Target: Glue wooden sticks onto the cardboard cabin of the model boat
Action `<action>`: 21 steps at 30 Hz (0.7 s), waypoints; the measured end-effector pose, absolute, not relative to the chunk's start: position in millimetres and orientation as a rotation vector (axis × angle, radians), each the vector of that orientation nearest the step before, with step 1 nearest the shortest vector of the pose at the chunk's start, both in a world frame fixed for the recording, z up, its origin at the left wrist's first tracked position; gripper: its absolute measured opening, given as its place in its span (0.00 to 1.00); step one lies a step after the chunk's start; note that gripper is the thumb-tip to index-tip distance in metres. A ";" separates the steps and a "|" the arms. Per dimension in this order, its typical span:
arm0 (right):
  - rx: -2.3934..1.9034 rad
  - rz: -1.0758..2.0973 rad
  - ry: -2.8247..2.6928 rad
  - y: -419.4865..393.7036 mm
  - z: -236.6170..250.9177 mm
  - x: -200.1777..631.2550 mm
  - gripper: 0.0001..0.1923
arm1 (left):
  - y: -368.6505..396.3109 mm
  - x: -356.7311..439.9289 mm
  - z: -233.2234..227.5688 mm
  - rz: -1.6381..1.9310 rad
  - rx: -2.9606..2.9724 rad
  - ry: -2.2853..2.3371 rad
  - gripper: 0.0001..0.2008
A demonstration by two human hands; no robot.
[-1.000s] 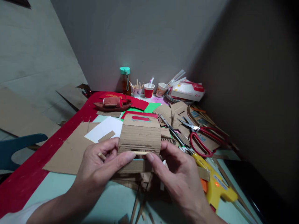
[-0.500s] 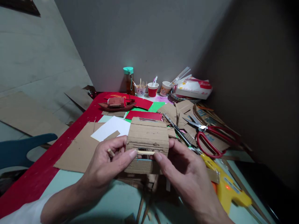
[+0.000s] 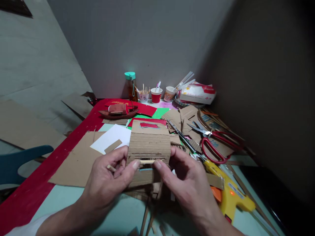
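Scissors [image 3: 216,144] and glue gun [image 3: 231,196] lie right of both hands [image 3: 147,182].

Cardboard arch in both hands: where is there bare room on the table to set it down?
Bare table shows left of the left hand, between the red strip and the flat cardboard sheet. The sheet itself is mostly bare. Right of the right hand it is crowded: glue gun, scissors, cardboard scraps.

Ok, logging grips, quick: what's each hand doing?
Left hand: closed, pinching the cardboard piece and thin stick.
Right hand: closed, pinching the same piece.
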State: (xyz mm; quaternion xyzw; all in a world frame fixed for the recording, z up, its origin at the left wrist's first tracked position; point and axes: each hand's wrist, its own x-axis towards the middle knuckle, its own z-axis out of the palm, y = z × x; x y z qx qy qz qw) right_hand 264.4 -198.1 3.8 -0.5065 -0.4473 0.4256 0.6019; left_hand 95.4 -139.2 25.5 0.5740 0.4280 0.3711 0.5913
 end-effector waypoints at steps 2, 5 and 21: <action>-1.168 1.023 -1.024 -198.8 5.0 265.1 0.08 | -137.5 97.0 25.1 0.863 1.308 0.939 0.09; -1.165 1.067 -1.003 -201.6 5.9 265.8 0.10 | -133.5 99.7 26.0 0.794 1.115 0.781 0.10; -1.313 0.089 -1.470 -198.3 -0.9 284.1 0.14 | -139.4 104.5 31.7 0.802 0.997 0.790 0.16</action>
